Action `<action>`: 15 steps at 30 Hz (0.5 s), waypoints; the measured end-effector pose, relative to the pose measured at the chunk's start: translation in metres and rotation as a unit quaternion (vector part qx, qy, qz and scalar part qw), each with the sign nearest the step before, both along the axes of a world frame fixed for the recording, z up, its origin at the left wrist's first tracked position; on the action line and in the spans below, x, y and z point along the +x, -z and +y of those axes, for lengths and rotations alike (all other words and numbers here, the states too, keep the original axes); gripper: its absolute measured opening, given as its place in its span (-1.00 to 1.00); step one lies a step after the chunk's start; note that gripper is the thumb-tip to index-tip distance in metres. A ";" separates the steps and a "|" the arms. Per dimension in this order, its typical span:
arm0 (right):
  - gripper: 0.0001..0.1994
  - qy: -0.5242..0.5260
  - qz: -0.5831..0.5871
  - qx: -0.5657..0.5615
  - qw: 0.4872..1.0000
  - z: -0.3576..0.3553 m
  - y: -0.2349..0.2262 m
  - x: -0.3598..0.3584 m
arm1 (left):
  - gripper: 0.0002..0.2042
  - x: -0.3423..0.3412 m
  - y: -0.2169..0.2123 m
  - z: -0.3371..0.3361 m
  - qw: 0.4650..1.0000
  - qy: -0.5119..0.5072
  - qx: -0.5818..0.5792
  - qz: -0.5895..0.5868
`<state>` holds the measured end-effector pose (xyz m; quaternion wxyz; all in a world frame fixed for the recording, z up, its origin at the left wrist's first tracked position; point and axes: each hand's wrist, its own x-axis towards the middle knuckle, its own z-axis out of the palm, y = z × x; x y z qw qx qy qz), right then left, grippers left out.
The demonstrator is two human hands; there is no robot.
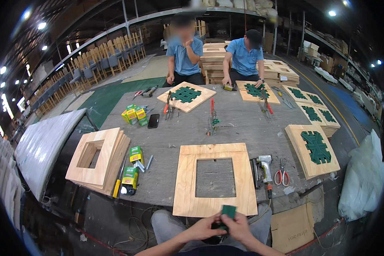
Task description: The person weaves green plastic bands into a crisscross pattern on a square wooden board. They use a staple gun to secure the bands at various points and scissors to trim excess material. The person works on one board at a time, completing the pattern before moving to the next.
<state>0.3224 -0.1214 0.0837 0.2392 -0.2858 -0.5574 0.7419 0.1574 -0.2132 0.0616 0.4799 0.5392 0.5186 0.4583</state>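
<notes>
Just past the near table edge, my left hand [205, 227] and my right hand [239, 227] are close together, fingers closed on a green strip [228, 210] that looks like webbing. Its upper part sticks up above my right thumb; the lower part is partly hidden between my fingers. Directly ahead lies a flat square wooden frame [185, 175] with a square opening, its near edge overhanging my lap. To its right are a staple gun [265, 166], attached to a hose, and red-handled scissors [281, 176].
Stacked wooden frames [79, 166] stand at left, beside staple boxes [129, 176] and a yellow-handled tool [116, 187]. At right, frames carry woven green webbing [315, 147]. Across the table, two people in blue shirts sit by webbed frames [185, 94]. A phone [153, 120] lies mid-left.
</notes>
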 end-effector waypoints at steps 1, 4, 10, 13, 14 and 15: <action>-0.75 -0.022 -0.026 0.091 0.995 -0.005 -0.007 -0.014 | -0.45 0.006 0.006 0.000 0.999 -0.006 0.034 0.024; -0.71 -0.027 0.010 0.228 0.973 -0.005 -0.030 -0.025 | -0.61 -0.011 -0.002 -0.016 0.982 0.019 -0.190 -0.014; -0.66 -0.051 -0.148 -0.076 0.985 0.009 0.052 0.028 | -0.55 -0.093 0.019 -0.081 0.906 -0.367 -0.212 0.007; -0.63 -0.006 -0.209 -0.287 0.935 0.010 0.072 0.045 | -0.32 -0.117 0.023 -0.098 0.865 -0.377 -0.274 0.185; -0.63 0.017 -0.189 -0.326 0.926 0.012 0.077 0.046 | -0.25 -0.120 0.026 -0.100 0.853 -0.350 -0.301 0.242; -0.62 0.041 -0.168 -0.364 0.915 0.014 0.082 0.047 | -0.24 -0.119 0.031 -0.100 0.860 -0.326 -0.286 0.268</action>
